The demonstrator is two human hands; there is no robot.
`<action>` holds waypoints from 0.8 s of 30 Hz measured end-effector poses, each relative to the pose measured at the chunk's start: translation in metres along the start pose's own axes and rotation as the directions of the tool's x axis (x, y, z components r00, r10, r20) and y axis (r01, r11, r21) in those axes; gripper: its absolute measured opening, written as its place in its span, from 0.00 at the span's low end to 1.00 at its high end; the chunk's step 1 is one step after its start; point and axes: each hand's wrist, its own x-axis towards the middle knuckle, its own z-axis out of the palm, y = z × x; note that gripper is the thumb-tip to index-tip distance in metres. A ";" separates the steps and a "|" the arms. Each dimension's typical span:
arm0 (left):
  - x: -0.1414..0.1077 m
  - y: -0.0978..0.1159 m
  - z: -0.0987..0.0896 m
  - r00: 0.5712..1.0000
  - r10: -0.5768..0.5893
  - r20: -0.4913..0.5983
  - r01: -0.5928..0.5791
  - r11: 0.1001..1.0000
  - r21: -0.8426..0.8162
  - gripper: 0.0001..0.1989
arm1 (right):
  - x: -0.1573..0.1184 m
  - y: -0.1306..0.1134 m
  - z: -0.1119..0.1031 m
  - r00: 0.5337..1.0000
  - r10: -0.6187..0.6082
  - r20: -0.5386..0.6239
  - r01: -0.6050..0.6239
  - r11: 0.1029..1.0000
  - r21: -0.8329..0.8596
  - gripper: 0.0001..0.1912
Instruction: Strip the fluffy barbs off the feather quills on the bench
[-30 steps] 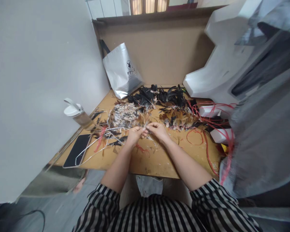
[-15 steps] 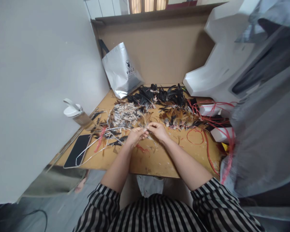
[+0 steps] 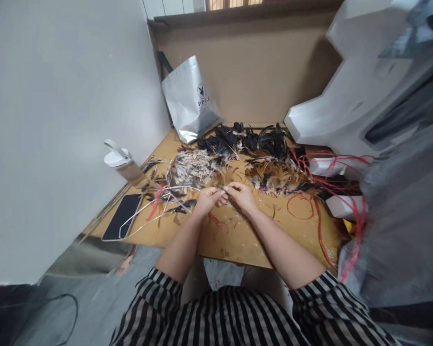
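Over the middle of the table, my left hand [image 3: 208, 199] and my right hand [image 3: 241, 194] meet, thumbs and fingers closed in a pinch. Between them they grip the base of a small bunch of brown feathers [image 3: 222, 177], whose tips fan out away from me. Just beyond my left hand lies a heap of feathers with pale quill ends [image 3: 195, 166]. Bundles of brown feathers [image 3: 274, 175] rest to the right of my right hand. Farther back are black feathers [image 3: 222, 142]. My fingertips hide the lower ends of the held feathers.
A silver bag [image 3: 191, 101] leans at the back left. On the left are a lidded cup [image 3: 124, 166], a phone [image 3: 120, 218] and thin white strips [image 3: 144, 220]. Red string [image 3: 320, 235] trails along the right side, beside white angular blocks [image 3: 346, 205]. A cardboard panel [image 3: 252, 72] closes the back.
The whole scene has shifted slightly rightward as the camera turned. Both hands keep their pinch on the feather bunch, with only small finger movement.
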 end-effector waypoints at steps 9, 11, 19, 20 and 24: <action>0.002 0.003 -0.005 0.992 0.067 -0.111 -0.070 0.997 -0.030 0.14 | 0.000 -0.001 0.003 0.996 -0.074 -0.049 0.067 0.989 -0.130 0.11; 0.003 0.004 -0.009 0.976 0.082 -0.202 -0.102 0.991 -0.090 0.13 | -0.002 -0.007 0.001 0.998 -0.055 0.010 0.055 0.971 -0.231 0.11; 0.005 0.007 -0.014 0.949 0.086 -0.303 -0.153 0.966 -0.207 0.12 | -0.012 -0.027 -0.008 0.846 0.122 0.518 0.154 0.876 -0.457 0.10; 0.005 0.008 -0.014 0.951 0.082 -0.299 -0.149 0.966 -0.209 0.11 | -0.013 -0.028 -0.009 0.837 0.137 0.529 0.156 0.868 -0.471 0.10; 0.004 0.008 -0.012 0.951 0.085 -0.296 -0.155 0.963 -0.219 0.11 | -0.021 -0.032 -0.009 0.768 0.250 0.589 0.127 0.843 -0.523 0.10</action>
